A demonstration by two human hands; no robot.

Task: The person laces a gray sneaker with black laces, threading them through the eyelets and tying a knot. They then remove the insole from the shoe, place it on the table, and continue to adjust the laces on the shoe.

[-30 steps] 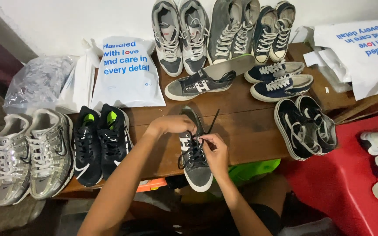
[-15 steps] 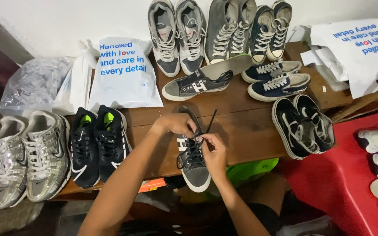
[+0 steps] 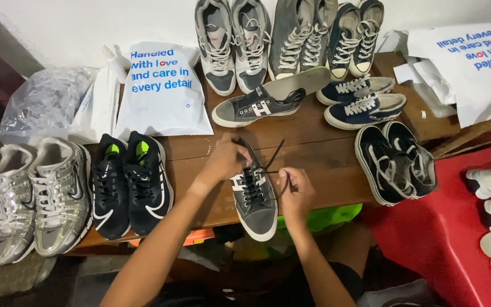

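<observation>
A grey sneaker with black laces [image 3: 255, 200] lies on the wooden table [image 3: 325, 153], toe toward me and hanging over the front edge. My left hand [image 3: 224, 160] grips the shoe's upper side near the tongue. My right hand [image 3: 295, 190] pinches a black lace [image 3: 273, 157] that runs up and away from the eyelets. The matching grey sneaker [image 3: 257, 106] lies on its side farther back.
Black pair [image 3: 127, 185] and silver pair [image 3: 32, 199] sit at the left. Black-and-white pair [image 3: 393, 159], navy pair [image 3: 362, 99] and several upright pairs [image 3: 279, 37] line the right and back. White printed bags [image 3: 163, 88] [image 3: 467, 62], a clear plastic bag [image 3: 41, 102], a red surface [image 3: 444, 239] stand around.
My hands shifted slightly on the grey sneaker while working the black lace. The view drifted a little; the other shoes stayed put.
</observation>
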